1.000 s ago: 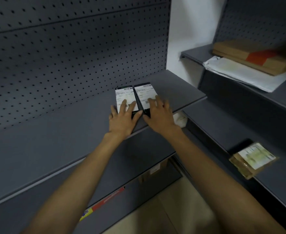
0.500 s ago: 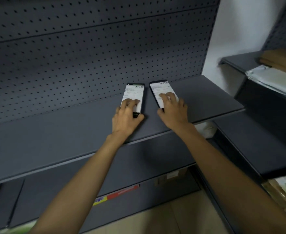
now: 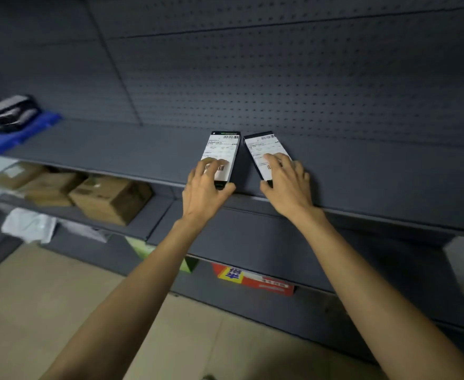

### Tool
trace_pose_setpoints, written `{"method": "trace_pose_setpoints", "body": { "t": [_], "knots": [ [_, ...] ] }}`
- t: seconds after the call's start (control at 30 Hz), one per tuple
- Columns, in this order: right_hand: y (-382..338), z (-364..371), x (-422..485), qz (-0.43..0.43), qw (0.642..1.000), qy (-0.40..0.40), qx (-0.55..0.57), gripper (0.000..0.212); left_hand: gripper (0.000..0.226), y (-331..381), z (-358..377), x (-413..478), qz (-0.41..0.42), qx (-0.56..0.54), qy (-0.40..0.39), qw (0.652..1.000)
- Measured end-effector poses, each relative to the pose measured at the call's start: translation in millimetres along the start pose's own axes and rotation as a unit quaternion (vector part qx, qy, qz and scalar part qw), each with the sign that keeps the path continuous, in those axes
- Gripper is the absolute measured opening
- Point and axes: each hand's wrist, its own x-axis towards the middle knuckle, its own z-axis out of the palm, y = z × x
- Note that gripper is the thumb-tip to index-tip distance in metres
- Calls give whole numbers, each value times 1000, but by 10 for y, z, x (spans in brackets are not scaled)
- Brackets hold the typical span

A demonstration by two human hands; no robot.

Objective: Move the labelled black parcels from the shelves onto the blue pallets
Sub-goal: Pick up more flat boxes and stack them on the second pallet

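Two labelled black parcels lie flat on the grey shelf (image 3: 115, 149), near its front edge. The left parcel (image 3: 223, 149) and the right parcel (image 3: 258, 149), at its 3 o'clock, almost touch at their far ends and splay apart toward 6 o'clock. The left hand (image 3: 204, 187) has a narrow grip on the left parcel, fingers curled on the label and thumb at the near end. The right hand (image 3: 288, 185) grips the right parcel likewise. A pegboard back panel (image 3: 307, 78) rises at 12 o'clock. Toward 8 o'clock, cardboard boxes (image 3: 110, 198) sit on a lower shelf; at 9 o'clock lies a blue item (image 3: 14, 133).
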Motion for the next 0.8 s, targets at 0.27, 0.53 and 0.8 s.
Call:
{"method": "trace_pose_setpoints", "body": {
  "t": [0.27,0.53,0.8],
  "knots": [
    [-1709,391,227,-167,985,-29,15,63,47,-1411,-1110,-299,-117,39,96,988],
    [-3973,1117,82,-308,947,-71,51,53,50,-3098,-2517,-739,-203,95,174,959],
    [-5993,1953,-210,-391,910,-112,82,51,44,-4665,-3656,-1310,-296,113,218,923]
  ]
}}
